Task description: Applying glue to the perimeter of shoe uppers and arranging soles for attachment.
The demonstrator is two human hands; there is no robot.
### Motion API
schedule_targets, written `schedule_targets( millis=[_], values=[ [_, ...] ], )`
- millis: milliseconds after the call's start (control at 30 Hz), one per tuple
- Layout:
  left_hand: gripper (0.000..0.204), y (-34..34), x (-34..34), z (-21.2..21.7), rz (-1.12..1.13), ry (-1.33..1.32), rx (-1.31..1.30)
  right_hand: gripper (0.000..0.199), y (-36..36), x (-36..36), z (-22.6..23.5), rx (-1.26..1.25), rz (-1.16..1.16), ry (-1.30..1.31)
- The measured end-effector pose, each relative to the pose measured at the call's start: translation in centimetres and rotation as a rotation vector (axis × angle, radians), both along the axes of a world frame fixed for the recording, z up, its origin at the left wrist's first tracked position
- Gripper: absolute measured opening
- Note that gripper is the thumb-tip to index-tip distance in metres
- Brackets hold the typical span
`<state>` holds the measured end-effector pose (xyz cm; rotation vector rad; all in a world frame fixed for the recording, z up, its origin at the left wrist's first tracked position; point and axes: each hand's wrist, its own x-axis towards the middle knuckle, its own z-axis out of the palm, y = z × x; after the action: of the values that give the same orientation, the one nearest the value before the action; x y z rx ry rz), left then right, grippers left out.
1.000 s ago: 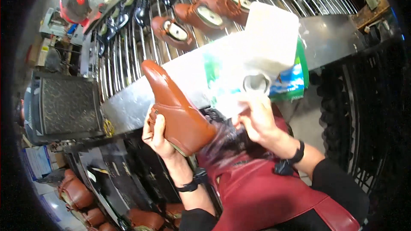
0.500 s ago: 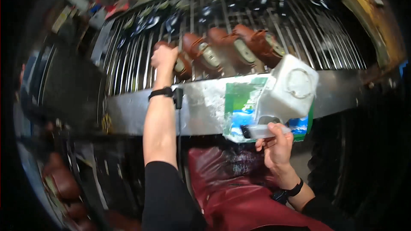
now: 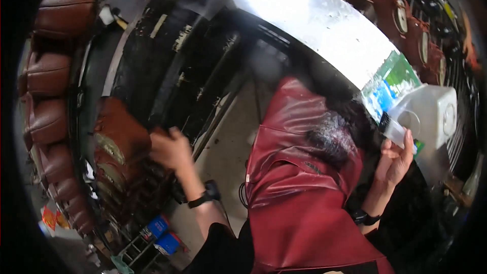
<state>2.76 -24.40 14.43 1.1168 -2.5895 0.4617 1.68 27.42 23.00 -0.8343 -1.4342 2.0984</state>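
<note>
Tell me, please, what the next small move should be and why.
Probably the left hand should close on the brown shoe beside it: that hand is at the shoe's edge, though blur hides any grip, and the right hand holds a black-tipped brush near the pale container.

Here's my apron [image 3: 304, 223], deep red, glossy, creased, with a dark patch [image 3: 332, 139] smeared whitish over the lap! Black sleeve [image 3: 218, 248] on my left, black left wristband [image 3: 199, 201], black right wristband [image 3: 373, 220], each carrying a small dark box [image 3: 212, 190].
</note>
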Motion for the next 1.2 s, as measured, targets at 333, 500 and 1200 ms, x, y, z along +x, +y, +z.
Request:
schedule_targets(
  millis=[333,500,1200],
  values=[
    [0.050,-6.5,5.3,0.1,-0.042,0.652,1.137,0.016,2.7,2.4,-0.6,0.064,-0.201,0.153],
    [0.048,-1.0,-0.2,-0.7,-0.288,0.243,1.452,0.017,4.5,2.0,-1.0,0.466,-0.267,0.013],
    [0.056,27.8,-12.8,-1.4,-1.802,0.384,0.630,0.019,0.0,-2.1,-0.1,-0.468,0.107,0.102]
  ],
)
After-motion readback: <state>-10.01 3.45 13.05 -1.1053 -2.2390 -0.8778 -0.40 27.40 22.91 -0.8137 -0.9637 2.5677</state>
